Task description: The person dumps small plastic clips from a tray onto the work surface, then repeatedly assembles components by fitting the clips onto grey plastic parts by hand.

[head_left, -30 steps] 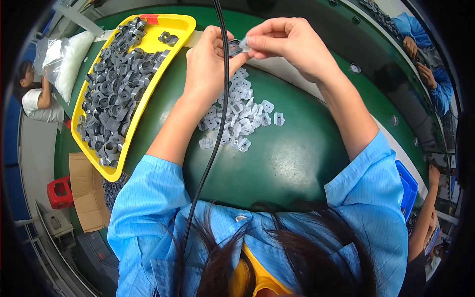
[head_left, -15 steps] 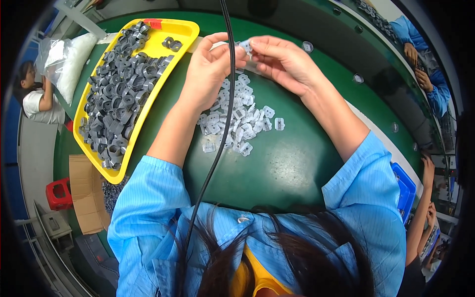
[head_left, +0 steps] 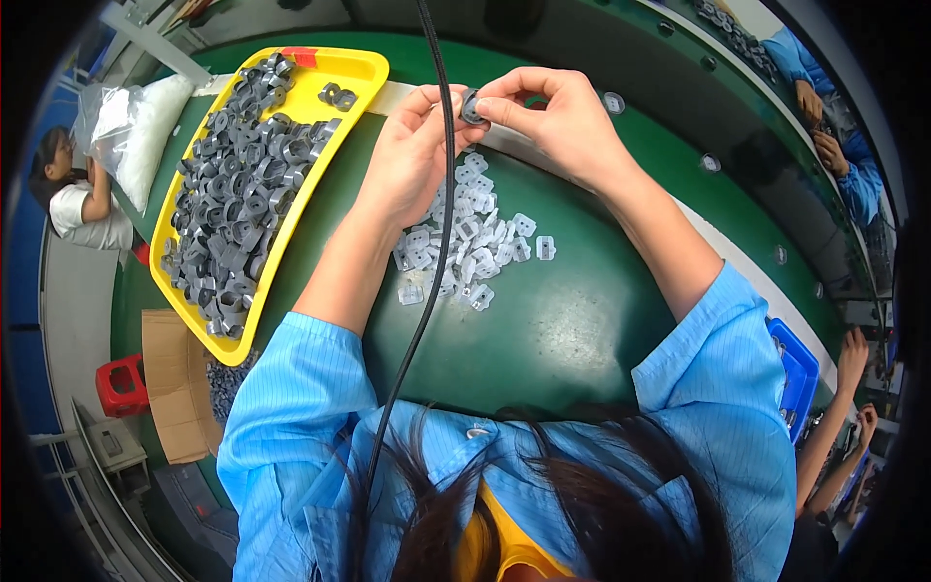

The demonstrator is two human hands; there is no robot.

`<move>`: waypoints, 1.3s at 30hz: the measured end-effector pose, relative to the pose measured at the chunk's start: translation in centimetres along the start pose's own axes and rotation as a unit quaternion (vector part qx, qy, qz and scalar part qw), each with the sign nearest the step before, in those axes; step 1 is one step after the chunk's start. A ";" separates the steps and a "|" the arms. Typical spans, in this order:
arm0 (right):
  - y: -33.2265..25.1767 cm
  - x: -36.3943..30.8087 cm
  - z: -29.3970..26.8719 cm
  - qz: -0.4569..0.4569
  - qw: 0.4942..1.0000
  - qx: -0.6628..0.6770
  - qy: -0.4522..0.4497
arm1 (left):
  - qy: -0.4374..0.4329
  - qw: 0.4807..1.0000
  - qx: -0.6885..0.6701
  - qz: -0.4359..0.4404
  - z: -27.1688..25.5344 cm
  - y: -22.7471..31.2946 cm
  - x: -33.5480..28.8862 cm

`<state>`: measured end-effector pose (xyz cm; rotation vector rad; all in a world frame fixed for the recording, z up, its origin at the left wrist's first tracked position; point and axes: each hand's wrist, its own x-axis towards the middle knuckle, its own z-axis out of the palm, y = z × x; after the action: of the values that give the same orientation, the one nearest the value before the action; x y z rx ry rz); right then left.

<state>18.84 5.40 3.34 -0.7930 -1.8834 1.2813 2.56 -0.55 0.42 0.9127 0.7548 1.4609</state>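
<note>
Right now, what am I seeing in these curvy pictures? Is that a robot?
No robot: these are a person's bare left hand and right hand. A wide fisheye camera on the person's head looks down, making straight edges curve. Fingertips of both hands hold a small, rounded dark grey piece. On the green tabletop lies a pile of small, cloudy-white flat pieces. At left, a yellow shallow tray holds many dark grey ring-like parts.
</note>
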 end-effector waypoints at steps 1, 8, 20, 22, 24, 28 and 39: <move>-0.3 -0.3 0.1 -0.042 0.994 -0.091 0.044 | -0.007 1.000 -0.014 0.005 0.0 0.0 0.2; -0.2 0.1 -0.7 0.065 0.986 0.144 -0.053 | -0.036 0.993 0.111 0.025 -0.3 0.6 0.1; -0.7 0.5 -2.5 0.154 0.968 0.158 -0.117 | -0.033 0.828 0.487 0.277 0.8 0.5 -0.3; -0.5 0.4 -2.1 0.140 0.972 0.155 -0.107 | -0.035 0.823 0.496 0.275 0.7 0.8 -0.4; 0.0 0.2 -1.7 0.128 0.976 0.152 -0.094 | -0.039 0.819 0.502 0.274 0.7 0.6 -0.5; -0.6 -0.5 0.1 -0.112 0.985 -0.103 0.081 | 0.048 0.830 0.464 0.305 1.1 0.1 -0.5; -0.8 0.1 -0.8 0.095 0.987 0.125 -0.032 | 0.019 0.837 0.441 0.323 0.9 -0.4 -0.3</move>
<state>19.37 5.57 4.32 -0.8199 -1.6826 1.6412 3.50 -0.84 0.48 2.0006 1.2699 1.7035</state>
